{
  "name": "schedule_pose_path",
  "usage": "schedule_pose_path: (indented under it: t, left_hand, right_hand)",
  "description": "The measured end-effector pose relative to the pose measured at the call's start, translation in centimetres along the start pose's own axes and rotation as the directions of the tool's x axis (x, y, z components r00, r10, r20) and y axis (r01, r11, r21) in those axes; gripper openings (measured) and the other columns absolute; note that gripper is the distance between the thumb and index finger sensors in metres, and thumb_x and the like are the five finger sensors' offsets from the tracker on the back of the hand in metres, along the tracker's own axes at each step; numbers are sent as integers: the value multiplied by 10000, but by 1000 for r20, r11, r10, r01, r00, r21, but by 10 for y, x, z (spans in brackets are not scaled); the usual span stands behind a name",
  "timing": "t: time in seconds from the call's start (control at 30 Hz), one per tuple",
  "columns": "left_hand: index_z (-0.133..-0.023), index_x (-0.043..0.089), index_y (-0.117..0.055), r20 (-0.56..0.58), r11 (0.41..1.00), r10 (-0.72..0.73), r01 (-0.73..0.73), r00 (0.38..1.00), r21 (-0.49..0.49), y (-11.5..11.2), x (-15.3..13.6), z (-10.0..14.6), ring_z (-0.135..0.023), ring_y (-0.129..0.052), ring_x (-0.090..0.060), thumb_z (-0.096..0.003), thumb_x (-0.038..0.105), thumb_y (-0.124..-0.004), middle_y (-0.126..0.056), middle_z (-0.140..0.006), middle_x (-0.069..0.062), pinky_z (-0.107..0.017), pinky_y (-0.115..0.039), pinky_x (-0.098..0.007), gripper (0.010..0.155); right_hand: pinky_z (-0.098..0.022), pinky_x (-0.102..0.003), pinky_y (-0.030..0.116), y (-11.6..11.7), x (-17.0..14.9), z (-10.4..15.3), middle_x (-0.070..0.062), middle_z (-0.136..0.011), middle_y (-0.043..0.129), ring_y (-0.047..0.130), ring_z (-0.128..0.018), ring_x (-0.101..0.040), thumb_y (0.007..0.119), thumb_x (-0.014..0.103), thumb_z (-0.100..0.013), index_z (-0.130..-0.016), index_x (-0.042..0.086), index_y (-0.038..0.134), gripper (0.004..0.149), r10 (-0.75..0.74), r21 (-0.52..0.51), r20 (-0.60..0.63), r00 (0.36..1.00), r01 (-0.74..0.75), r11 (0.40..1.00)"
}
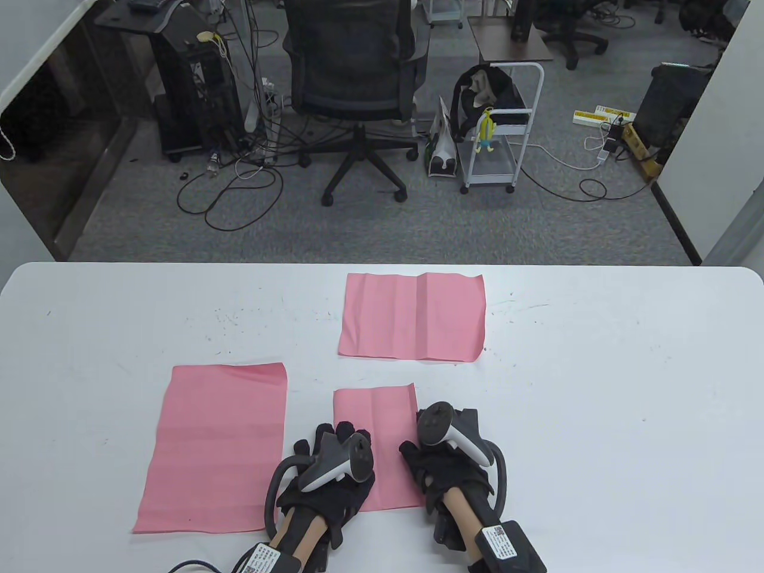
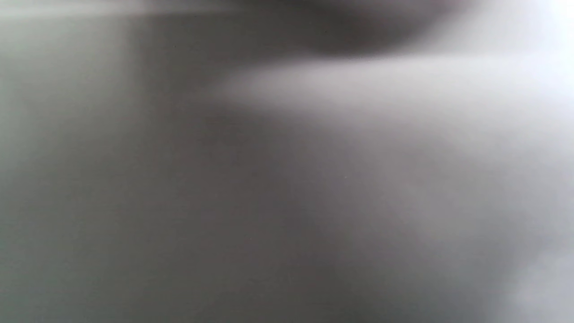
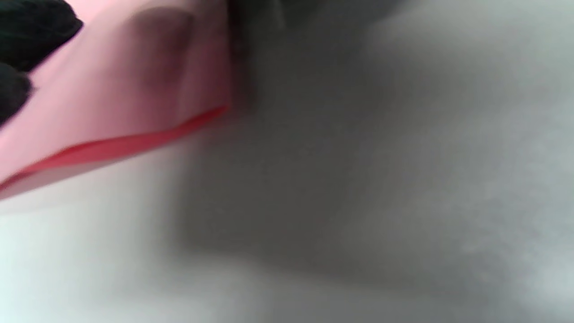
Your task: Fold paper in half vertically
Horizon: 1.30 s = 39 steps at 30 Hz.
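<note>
A narrow folded pink paper (image 1: 376, 430) lies on the white table (image 1: 597, 388) near the front edge. My left hand (image 1: 334, 459) rests flat on its lower left part. My right hand (image 1: 441, 459) rests on its right edge, fingers down on the paper. The right wrist view shows the paper's doubled edge (image 3: 112, 148) and black fingertips (image 3: 27, 31) at the top left. The left wrist view is a grey blur of table.
A larger unfolded pink sheet (image 1: 218, 447) lies to the left of my hands. A creased pink sheet (image 1: 413, 316) lies farther back at the middle. An office chair (image 1: 358, 89) and a white cart (image 1: 501, 131) stand on the floor beyond the table.
</note>
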<state>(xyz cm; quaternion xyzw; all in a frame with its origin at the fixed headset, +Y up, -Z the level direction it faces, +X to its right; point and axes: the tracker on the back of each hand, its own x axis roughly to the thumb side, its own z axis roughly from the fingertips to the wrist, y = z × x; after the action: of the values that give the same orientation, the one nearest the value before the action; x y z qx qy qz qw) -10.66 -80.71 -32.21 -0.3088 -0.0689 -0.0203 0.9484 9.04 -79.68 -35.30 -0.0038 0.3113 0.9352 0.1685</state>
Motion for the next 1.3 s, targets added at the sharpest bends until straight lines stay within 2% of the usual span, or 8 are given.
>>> schedule_pose_path:
  t: [0.2,0.37,0.47,0.63,0.73,1.07,1.23,1.3]
  left_hand:
    - [-1124,396,16,0,1000,1,-1,1000,2,0,0,0,-1146,32,-320,-524,639,-338,87,-1223,64,-834,-136,-647,738]
    - [-1125,394,17,0,1000,1,-1,1000,2,0,0,0,-1146,34,-320,-524,640,-337,88,-1223,64,-834,-136,-647,739]
    - [-1125,396,16,0,1000,1,-1,1000,2,0,0,0,-1146,33,-319,-523,640,-338,86,-1223,66,-834,-137,-646,739]
    - [-1124,395,17,-1,1000,-1,1,1000,3,0,0,0,-1146,32,-321,-524,639,-336,86,-1223,64,-835,-137,-646,738]
    - [-1125,391,18,-3,1000,-7,7,1000,5,0,0,0,-1147,27,-324,-524,638,-334,84,-1224,58,-835,-142,-647,739]
    - [-1130,401,2,-2,1000,10,-10,1000,-1,1,0,0,-1151,23,-320,-531,641,-356,73,-1229,67,-838,-144,-645,738]
    - [-1147,415,-34,10,997,73,-73,997,22,16,-4,8,-1177,-22,-309,-535,650,-396,10,-1263,62,-844,-161,-638,748]
    - [-1147,415,-26,26,990,101,-103,995,95,31,-6,20,-1177,-8,-309,-535,652,-400,26,-1263,60,-844,-159,-638,755]
  right_hand:
    - [-761,-609,280,-2,14,13,-64,-1168,340,258,-1067,-392,586,528,-521,-1078,306,204,711,-86,32,126,988,83,996]
    - [-755,-514,521,-8,20,24,-72,-1151,432,551,-1034,-343,611,490,-531,-1076,314,209,699,-246,70,220,944,236,969]
    - [-635,-437,722,-10,14,25,-86,-1109,538,793,-904,-277,635,449,-536,-1077,263,242,694,-342,65,187,921,335,940]
    - [-459,-334,850,-8,-3,17,-47,-944,788,983,-652,-127,712,361,-525,-1064,188,366,663,-408,20,72,910,407,913]
    - [-388,-279,879,-5,-6,14,52,-856,852,1015,-544,-47,747,325,-513,-1051,200,437,633,-382,-36,36,924,383,923]
    - [-371,-257,888,-4,-2,17,60,-836,869,1018,-514,-16,760,321,-506,-1042,222,479,614,-328,-93,30,944,330,939]
    - [-374,-261,886,-4,-4,17,60,-837,867,1017,-520,-17,760,320,-506,-1042,221,480,614,-348,-82,34,937,350,933]
    - [-376,-263,886,-4,-4,17,58,-838,866,1016,-522,-18,758,319,-507,-1042,221,478,612,-350,-79,35,936,352,933]
